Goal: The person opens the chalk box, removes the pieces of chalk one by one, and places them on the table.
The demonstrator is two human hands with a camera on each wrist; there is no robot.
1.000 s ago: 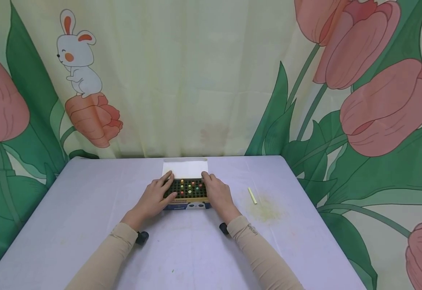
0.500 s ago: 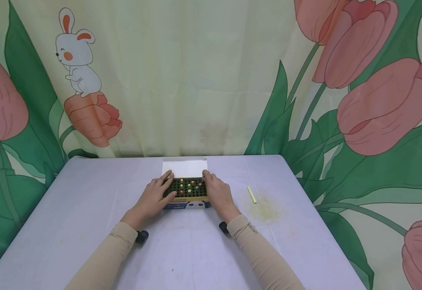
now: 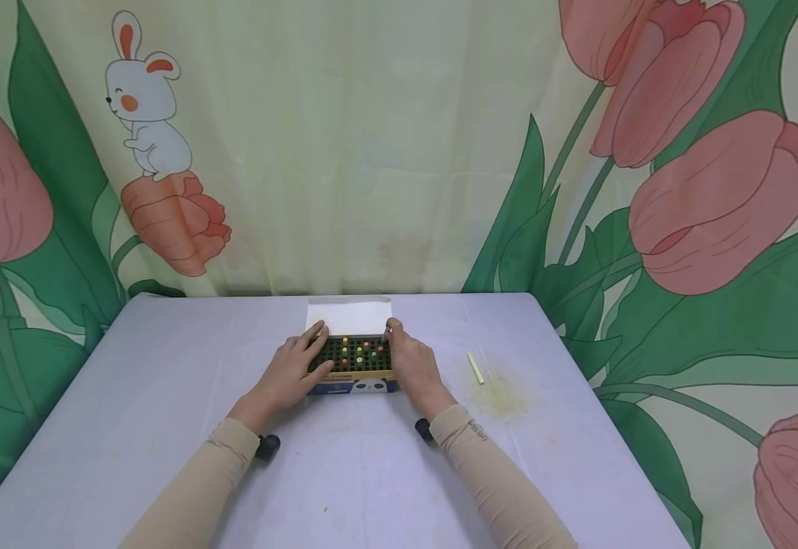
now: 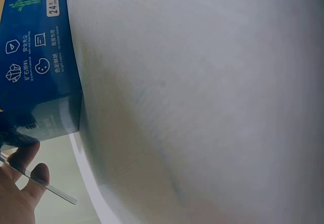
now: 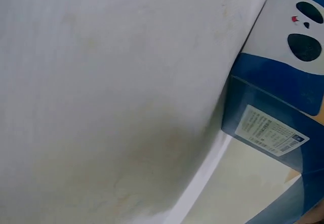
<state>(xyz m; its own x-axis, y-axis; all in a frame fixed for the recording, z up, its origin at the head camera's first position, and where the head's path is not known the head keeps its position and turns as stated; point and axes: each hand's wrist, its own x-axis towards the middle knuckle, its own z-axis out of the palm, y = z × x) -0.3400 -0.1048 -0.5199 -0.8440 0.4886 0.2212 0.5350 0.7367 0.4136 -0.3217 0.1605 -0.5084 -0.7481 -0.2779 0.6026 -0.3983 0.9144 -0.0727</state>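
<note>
A dark blue chalk box (image 3: 344,387) with its white lid (image 3: 349,315) raised stands near the table's far edge. Inside, a black holed insert (image 3: 333,353) bears several coloured chalk sticks (image 3: 360,351). My left hand (image 3: 296,371) rests on the box's left end, thumb and forefinger spread over its top. At the right end, my right hand (image 3: 414,366) has curled fingers at the back corner. A small pale piece shows beneath its fingertips, probably a chalk stick. In the left wrist view, a clear strip (image 4: 55,191) crosses the fingers (image 4: 39,173); the right wrist view mostly misses the right hand.
To the right, a pale yellow chalk stick (image 3: 475,368) lies beside a yellowish dust stain (image 3: 504,398) on the white tablecloth (image 3: 371,473). A tiny green crumb (image 3: 325,509) is near the front. Behind the table hangs a printed curtain (image 3: 344,168).
My right fingertips have risen slightly at the box's back right corner, and a small pale piece now shows beneath them. My left hand and the box stay in place.
</note>
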